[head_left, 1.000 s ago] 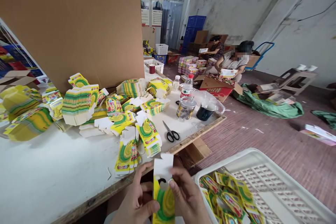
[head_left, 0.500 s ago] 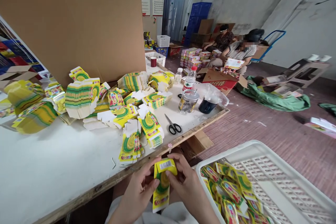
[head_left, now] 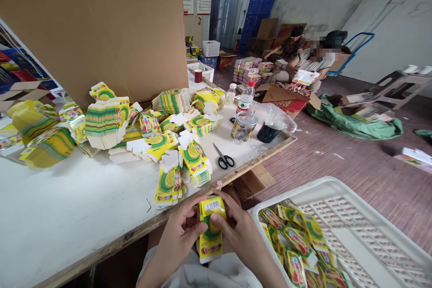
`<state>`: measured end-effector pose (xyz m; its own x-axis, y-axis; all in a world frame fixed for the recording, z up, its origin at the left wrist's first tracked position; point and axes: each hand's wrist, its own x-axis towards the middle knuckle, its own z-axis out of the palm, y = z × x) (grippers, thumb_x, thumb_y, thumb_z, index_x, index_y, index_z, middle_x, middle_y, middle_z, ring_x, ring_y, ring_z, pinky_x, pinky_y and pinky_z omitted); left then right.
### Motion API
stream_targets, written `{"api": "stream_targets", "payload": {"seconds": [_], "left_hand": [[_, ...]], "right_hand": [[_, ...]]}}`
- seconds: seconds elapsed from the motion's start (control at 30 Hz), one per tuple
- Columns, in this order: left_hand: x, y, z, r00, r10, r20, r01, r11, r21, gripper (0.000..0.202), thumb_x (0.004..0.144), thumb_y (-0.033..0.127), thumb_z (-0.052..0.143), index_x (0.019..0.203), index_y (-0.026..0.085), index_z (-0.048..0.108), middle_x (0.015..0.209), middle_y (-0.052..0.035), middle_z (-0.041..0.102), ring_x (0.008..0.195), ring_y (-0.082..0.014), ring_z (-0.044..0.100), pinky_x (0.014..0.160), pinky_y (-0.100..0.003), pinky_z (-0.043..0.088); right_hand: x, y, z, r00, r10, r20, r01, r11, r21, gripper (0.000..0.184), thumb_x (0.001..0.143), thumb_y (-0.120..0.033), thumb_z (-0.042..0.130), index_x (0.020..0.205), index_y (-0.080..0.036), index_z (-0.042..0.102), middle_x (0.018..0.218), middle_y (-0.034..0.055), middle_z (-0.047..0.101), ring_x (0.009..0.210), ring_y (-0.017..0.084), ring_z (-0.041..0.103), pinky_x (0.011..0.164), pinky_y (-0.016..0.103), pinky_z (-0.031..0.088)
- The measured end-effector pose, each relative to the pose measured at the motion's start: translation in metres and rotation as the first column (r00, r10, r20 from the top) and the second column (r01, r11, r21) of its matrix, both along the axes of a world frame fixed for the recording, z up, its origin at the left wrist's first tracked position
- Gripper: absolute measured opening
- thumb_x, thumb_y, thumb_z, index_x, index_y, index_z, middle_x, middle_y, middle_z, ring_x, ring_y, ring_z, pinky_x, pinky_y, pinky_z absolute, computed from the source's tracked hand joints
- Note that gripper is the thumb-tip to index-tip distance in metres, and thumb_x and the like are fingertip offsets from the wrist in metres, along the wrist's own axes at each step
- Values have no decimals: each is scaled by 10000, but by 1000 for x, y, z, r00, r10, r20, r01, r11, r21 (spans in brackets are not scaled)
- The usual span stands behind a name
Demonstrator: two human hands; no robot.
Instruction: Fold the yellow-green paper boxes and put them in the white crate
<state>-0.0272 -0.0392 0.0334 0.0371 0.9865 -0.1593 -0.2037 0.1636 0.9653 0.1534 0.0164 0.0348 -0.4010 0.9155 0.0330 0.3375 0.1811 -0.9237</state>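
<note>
Over my lap I hold a small yellow and green printed carton (head_left: 212,247), its barcode end at the top. My left hand (head_left: 178,234) grips its left edge, thumb on the front. My right hand (head_left: 241,234) is closed on the right edge, thumb pressed on the printed face; the fingertips behind the carton are hidden. Just beyond my hands, flat cartons of the same print (head_left: 168,180) lie fanned on the white table (head_left: 84,207). To my right a white plastic basket (head_left: 329,182) holds a heap of similar yellow cartons (head_left: 299,245).
Black-handled scissors (head_left: 225,161) lie near the table's wooden edge. Behind them are a lidded clear jar (head_left: 243,128), a dark mug (head_left: 269,132) and a bottle (head_left: 245,99). A large cardboard sheet (head_left: 111,27) stands at the back. Two people sit farther off beside stacked boxes (head_left: 249,69).
The carton's barcode end has come slightly nearer the upright, and the carton sits a little higher between my hands. My view has shifted slightly. Both hands keep hold of it.
</note>
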Motion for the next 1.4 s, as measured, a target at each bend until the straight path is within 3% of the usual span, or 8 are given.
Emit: {"api": "stream_targets", "payload": {"seconds": [0.27,0.47,0.57,0.7,0.9,1.13,1.27,1.4], "left_hand": [[8,2,-2,1000,9,-4,-9,997,72,417,838,315,759,1244,259,687,1229,-98,767,1010,-260,740,846,-337,586],[12,6,-4,952,116,-284,-66,981,180,291,942,407,582,1044,210,771,1062,-106,814,973,-250,756,859,-333,596],[-15,19,-11,735,299,-608,-220,954,203,395,949,442,495,1205,213,689,1161,-106,775,1081,-256,720,949,-371,568],[-65,42,-33,472,443,-763,-477,856,202,650,804,423,639,1346,79,540,1381,-258,570,1370,-443,421,1131,-647,299],[-84,51,-49,378,457,-805,-570,800,186,329,714,337,695,991,164,655,1042,-166,677,1168,-479,532,1013,-687,354],[-53,14,-13,486,610,-626,-598,755,271,310,900,490,528,1044,219,574,990,-80,731,926,-268,704,821,-351,562],[-21,-9,5,805,448,-390,-399,894,203,267,868,437,668,1004,207,676,944,-68,785,852,-245,736,751,-290,584],[-9,-17,2,895,342,-287,-311,938,150,245,888,415,681,1003,205,735,993,-81,800,916,-258,734,810,-302,584]], "right_hand": [[-8,0,-4,912,-111,-394,69,990,-120,295,891,-468,701,1038,-215,740,963,79,759,879,226,724,772,309,582],[4,-3,0,949,-133,-285,156,986,57,284,901,-471,676,824,-209,755,776,56,718,712,206,682,623,279,537],[47,5,11,913,-407,-15,382,844,376,368,929,-523,584,790,-218,738,801,79,691,739,239,645,680,351,505],[96,16,17,610,-741,280,469,623,626,650,870,-740,467,1114,-187,708,974,141,633,833,330,594,787,514,473],[61,12,-7,857,-482,181,362,814,454,381,911,-553,599,1092,-235,704,1007,105,656,678,220,597,624,366,519],[-19,-15,0,992,-124,-32,126,897,424,227,979,-206,551,1144,-282,687,1158,80,715,1047,242,674,872,353,568],[-42,-22,5,999,-32,24,15,859,511,532,944,-151,568,1457,-256,474,1428,115,588,1294,289,556,1015,444,517],[-41,-22,3,997,-53,-53,71,892,447,369,950,-151,550,1307,-246,546,1191,97,692,1071,242,672,895,355,573]]}}
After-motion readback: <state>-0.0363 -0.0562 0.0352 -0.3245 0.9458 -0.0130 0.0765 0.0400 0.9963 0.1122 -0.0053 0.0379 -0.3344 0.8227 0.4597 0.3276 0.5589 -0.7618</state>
